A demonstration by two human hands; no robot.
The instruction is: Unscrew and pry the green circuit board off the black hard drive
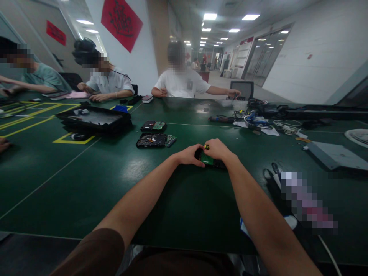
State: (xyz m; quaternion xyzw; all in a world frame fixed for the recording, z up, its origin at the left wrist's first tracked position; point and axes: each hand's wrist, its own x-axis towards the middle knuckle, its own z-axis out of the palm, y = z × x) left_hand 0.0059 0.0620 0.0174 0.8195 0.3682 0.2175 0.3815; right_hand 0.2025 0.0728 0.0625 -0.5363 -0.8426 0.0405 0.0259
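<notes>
A hard drive (208, 159) with a green circuit board facing up lies on the green table in front of me. My left hand (190, 155) is closed around its left end, thumb at the near edge. Over the drive, my right hand (217, 148) is wrapped round a screwdriver (207, 147), of which only the yellow and black handle end shows; its tip is hidden. To the left, farther off, lie a second hard drive (153, 125) and a third, opened-looking hard drive (150, 140). A loose green circuit board (171, 140) touches or nearly touches the latter's right side.
Black stacked trays (96, 119) stand at left, near yellow tape outlines. Tangled cables (251, 119) spread across the back right. A grey metal case (339, 155) and a white round grille (358, 136) sit at right. Several people sit around the far and left sides.
</notes>
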